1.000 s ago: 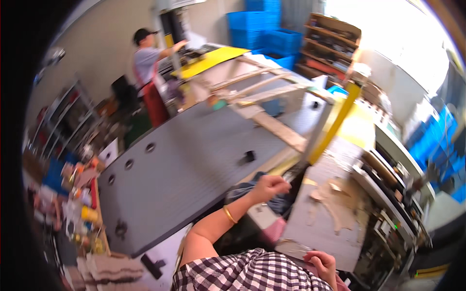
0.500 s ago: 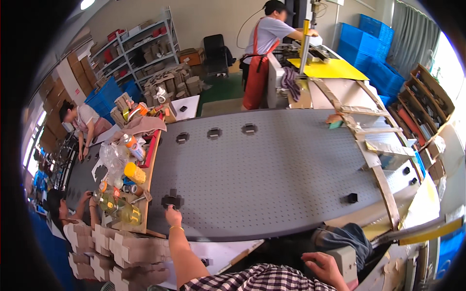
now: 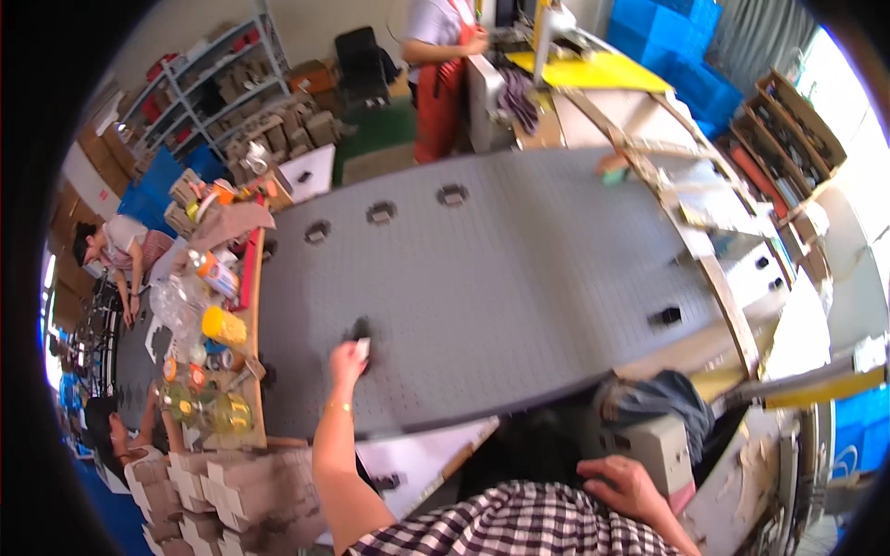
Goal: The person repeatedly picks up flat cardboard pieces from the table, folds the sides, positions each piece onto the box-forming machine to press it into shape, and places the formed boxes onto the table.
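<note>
My left hand [image 3: 347, 363] is closed at the left part of a long grey perforated table [image 3: 491, 287]. It grips a dark cross-shaped piece [image 3: 360, 327], smeared by motion, with a small pale patch at the fingertips. Farther back lie three similar dark cross-shaped pieces with pale centres, among them a middle one [image 3: 381, 213]. Low at the right, my right hand [image 3: 627, 486] is held close to my body, fingers loosely bent and apart with nothing in them. It is beside a beige machine housing [image 3: 654, 440].
At the left, a wooden side table [image 3: 257, 371] carries bottles, a yellow-lidded jar and cloth. Stacked brown cross-shaped cardboard blanks [image 3: 246, 491] stand below it. A small black block [image 3: 666, 317] lies near a wooden frame [image 3: 723, 306]. Co-workers are at the left and back [image 3: 436, 56].
My left hand has drawn the cross-shaped piece off its spot, a little right and away from me. The view has shifted. The back co-worker's arm has come down from the machine.
</note>
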A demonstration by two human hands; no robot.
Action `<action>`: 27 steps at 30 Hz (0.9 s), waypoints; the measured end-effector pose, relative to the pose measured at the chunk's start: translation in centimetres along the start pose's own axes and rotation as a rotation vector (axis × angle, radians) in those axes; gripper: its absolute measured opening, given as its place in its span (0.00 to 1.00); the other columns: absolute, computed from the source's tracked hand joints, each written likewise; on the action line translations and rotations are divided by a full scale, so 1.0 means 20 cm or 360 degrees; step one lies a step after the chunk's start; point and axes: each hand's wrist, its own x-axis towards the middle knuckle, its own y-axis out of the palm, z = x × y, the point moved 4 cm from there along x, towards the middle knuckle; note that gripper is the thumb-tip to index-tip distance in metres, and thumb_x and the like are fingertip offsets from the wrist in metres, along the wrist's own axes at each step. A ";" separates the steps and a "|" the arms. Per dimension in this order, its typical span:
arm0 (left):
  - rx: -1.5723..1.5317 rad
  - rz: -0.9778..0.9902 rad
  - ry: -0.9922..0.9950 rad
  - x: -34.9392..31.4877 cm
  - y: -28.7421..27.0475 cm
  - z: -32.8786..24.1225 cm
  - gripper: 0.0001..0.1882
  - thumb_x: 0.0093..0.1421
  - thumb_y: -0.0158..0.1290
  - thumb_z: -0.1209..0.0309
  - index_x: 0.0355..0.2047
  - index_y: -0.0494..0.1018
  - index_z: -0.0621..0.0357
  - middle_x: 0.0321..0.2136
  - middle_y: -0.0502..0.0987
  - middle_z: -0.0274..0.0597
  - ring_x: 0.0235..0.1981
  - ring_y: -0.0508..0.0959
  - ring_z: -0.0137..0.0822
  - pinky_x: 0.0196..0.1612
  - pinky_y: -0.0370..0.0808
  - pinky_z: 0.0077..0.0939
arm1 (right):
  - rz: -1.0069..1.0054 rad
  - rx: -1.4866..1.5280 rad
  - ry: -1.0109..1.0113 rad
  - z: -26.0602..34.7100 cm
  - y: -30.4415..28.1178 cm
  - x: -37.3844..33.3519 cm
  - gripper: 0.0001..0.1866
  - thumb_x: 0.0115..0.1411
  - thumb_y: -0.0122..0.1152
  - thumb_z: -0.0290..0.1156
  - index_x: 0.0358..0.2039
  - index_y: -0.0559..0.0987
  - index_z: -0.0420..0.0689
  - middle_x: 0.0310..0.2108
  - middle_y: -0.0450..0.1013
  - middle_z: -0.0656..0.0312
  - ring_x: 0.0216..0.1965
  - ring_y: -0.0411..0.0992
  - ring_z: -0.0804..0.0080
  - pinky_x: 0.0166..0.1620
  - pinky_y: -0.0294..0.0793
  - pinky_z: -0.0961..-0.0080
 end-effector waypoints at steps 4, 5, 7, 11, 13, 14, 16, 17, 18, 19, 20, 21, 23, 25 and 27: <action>-0.0174 0.0939 0.0710 -0.66 0.70 -1.01 0.11 0.62 0.57 0.65 0.33 0.80 0.62 0.21 0.78 0.33 0.20 0.73 0.22 0.24 0.70 0.19 | -0.0317 -0.0097 -0.0022 -0.06 -0.08 -0.33 0.17 0.52 0.66 0.28 0.43 0.80 0.40 0.40 0.78 0.53 0.41 0.76 0.55 0.46 0.74 0.65; -0.0252 0.1190 0.0738 -0.89 0.84 -1.21 0.11 0.61 0.57 0.66 0.34 0.80 0.63 0.22 0.79 0.33 0.22 0.74 0.22 0.26 0.71 0.20 | -0.0474 -0.0087 0.0013 -0.05 -0.13 -0.44 0.16 0.51 0.65 0.25 0.42 0.80 0.40 0.39 0.78 0.54 0.41 0.76 0.57 0.46 0.74 0.66; -0.0178 0.1533 0.1292 -1.41 1.02 -1.62 0.07 0.58 0.60 0.69 0.32 0.81 0.60 0.26 0.80 0.36 0.27 0.76 0.25 0.31 0.72 0.20 | -0.0782 -0.0118 0.0216 -0.11 -0.22 -0.71 0.15 0.51 0.62 0.23 0.42 0.80 0.39 0.39 0.78 0.56 0.41 0.76 0.62 0.47 0.72 0.69; -0.0257 0.2059 0.2188 -2.26 1.27 -1.91 0.14 0.52 0.63 0.60 0.27 0.79 0.58 0.25 0.78 0.42 0.30 0.78 0.41 0.35 0.73 0.31 | -0.1506 -0.0004 0.0180 -0.22 -0.31 -1.25 0.22 0.62 0.56 0.33 0.51 0.73 0.31 0.50 0.74 0.49 0.53 0.71 0.59 0.59 0.64 0.65; -0.0309 0.2100 0.2572 -2.61 1.38 -1.93 0.15 0.51 0.63 0.59 0.26 0.78 0.58 0.25 0.77 0.44 0.34 0.77 0.47 0.39 0.74 0.36 | -0.1632 -0.0034 0.0202 -0.25 -0.32 -1.44 0.23 0.62 0.57 0.33 0.53 0.72 0.31 0.51 0.72 0.48 0.55 0.69 0.59 0.60 0.62 0.64; -0.0334 0.2179 0.2625 -2.77 1.43 -1.92 0.14 0.51 0.62 0.59 0.25 0.78 0.58 0.25 0.77 0.45 0.36 0.77 0.47 0.41 0.73 0.37 | -0.1627 -0.0027 0.0243 -0.26 -0.31 -1.52 0.22 0.62 0.57 0.33 0.52 0.72 0.31 0.52 0.72 0.49 0.55 0.69 0.60 0.60 0.62 0.65; -0.0345 0.2295 0.2695 -3.03 1.47 -1.95 0.14 0.50 0.63 0.60 0.25 0.78 0.58 0.25 0.77 0.46 0.34 0.76 0.46 0.41 0.73 0.37 | -0.1532 -0.0172 0.0347 -0.26 -0.30 -1.68 0.19 0.59 0.59 0.29 0.50 0.75 0.34 0.51 0.73 0.51 0.54 0.70 0.60 0.59 0.63 0.66; -0.0386 0.2336 0.2731 -3.15 1.50 -1.96 0.13 0.50 0.63 0.61 0.25 0.78 0.58 0.25 0.77 0.46 0.34 0.76 0.46 0.41 0.73 0.37 | -0.1464 -0.0249 0.0390 -0.28 -0.29 -1.76 0.18 0.57 0.60 0.28 0.48 0.76 0.35 0.50 0.74 0.51 0.54 0.70 0.59 0.59 0.63 0.66; -0.0401 0.2378 0.2775 -3.26 1.53 -1.97 0.13 0.50 0.63 0.61 0.25 0.78 0.58 0.25 0.77 0.46 0.34 0.76 0.46 0.41 0.73 0.37 | -0.1450 -0.0281 0.0407 -0.29 -0.29 -1.86 0.17 0.55 0.61 0.26 0.46 0.78 0.36 0.48 0.74 0.52 0.53 0.70 0.58 0.58 0.64 0.66; -0.0495 0.2443 0.2755 -3.37 1.56 -1.98 0.13 0.50 0.63 0.61 0.25 0.78 0.58 0.25 0.77 0.46 0.34 0.76 0.46 0.40 0.73 0.37 | -0.1493 -0.0202 0.0400 -0.31 -0.28 -1.96 0.18 0.55 0.63 0.29 0.46 0.78 0.35 0.48 0.74 0.52 0.53 0.70 0.58 0.58 0.64 0.66; -0.0587 0.2519 0.2740 -3.47 1.59 -2.00 0.12 0.49 0.63 0.62 0.25 0.78 0.58 0.25 0.77 0.45 0.34 0.76 0.46 0.40 0.73 0.37 | -0.1592 -0.0095 0.0371 -0.35 -0.26 -2.05 0.19 0.56 0.63 0.31 0.46 0.77 0.34 0.48 0.74 0.51 0.53 0.70 0.58 0.58 0.64 0.66; -0.0597 0.2575 0.2792 -3.56 1.61 -2.01 0.12 0.49 0.63 0.62 0.25 0.78 0.58 0.25 0.77 0.45 0.34 0.76 0.46 0.40 0.73 0.37 | -0.1693 0.0013 0.0337 -0.37 -0.24 -2.14 0.20 0.57 0.63 0.33 0.47 0.77 0.34 0.48 0.74 0.51 0.53 0.70 0.59 0.58 0.63 0.66; -0.0427 0.2799 0.2721 -3.72 1.65 -2.06 0.12 0.49 0.64 0.62 0.26 0.78 0.57 0.26 0.77 0.44 0.33 0.76 0.46 0.39 0.73 0.38 | -0.1749 0.0182 0.0365 -0.40 -0.24 -2.28 0.24 0.60 0.62 0.39 0.50 0.75 0.34 0.49 0.73 0.51 0.54 0.70 0.61 0.58 0.63 0.67; -0.0230 0.3048 0.2639 -3.85 1.73 -2.09 0.11 0.52 0.64 0.62 0.27 0.78 0.55 0.28 0.76 0.42 0.33 0.76 0.45 0.38 0.73 0.38 | -0.1724 0.0437 0.0288 -0.41 -0.30 -2.38 0.23 0.59 0.62 0.37 0.51 0.75 0.35 0.51 0.73 0.52 0.53 0.70 0.61 0.58 0.64 0.68; -0.0191 0.3220 0.2603 -3.96 1.86 -2.11 0.11 0.52 0.65 0.63 0.29 0.78 0.55 0.31 0.76 0.42 0.35 0.76 0.44 0.40 0.73 0.38 | -0.1821 0.0337 0.0205 -0.45 -0.37 -2.49 0.22 0.58 0.63 0.33 0.52 0.75 0.37 0.51 0.73 0.53 0.53 0.70 0.62 0.57 0.65 0.68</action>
